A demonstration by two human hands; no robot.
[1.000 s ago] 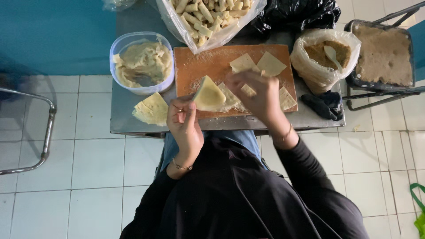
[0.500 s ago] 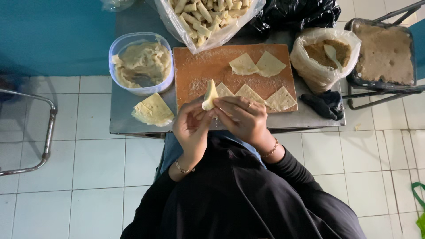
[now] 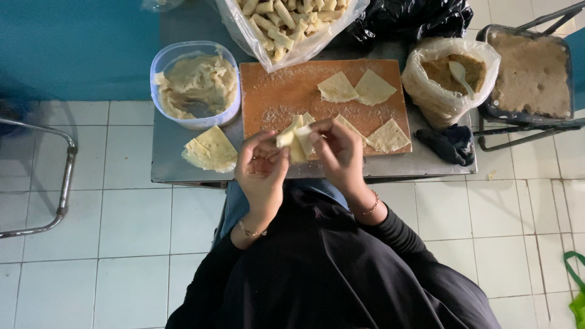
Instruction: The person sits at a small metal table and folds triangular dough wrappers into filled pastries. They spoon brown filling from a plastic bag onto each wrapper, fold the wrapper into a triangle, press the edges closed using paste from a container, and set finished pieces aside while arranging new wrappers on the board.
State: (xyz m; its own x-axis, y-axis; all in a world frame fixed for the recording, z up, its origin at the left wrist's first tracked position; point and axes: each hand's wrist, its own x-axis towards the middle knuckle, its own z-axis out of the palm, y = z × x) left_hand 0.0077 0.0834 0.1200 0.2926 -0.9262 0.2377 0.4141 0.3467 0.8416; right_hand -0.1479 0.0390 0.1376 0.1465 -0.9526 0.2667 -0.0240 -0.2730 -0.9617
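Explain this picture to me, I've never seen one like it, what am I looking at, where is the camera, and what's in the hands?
There is no machine here: a person works with two bare hands. The single camera sits on the person's head and looks straight down, so you see black sleeves at the bottom and a small metal table above them over a tiled floor.

The left hand and right hand together hold one pale dough sheet, folded between the fingers just above the near edge of a floured wooden board. More flat sheets lie on the board, and a stack of sheets rests on the table to its left.

Around the board: a clear tub of pale paste, a clear bag of finished rolls, a bag of brown filling with a spoon in it, a dark cloth, and a tray of brown crumbs on a chair.
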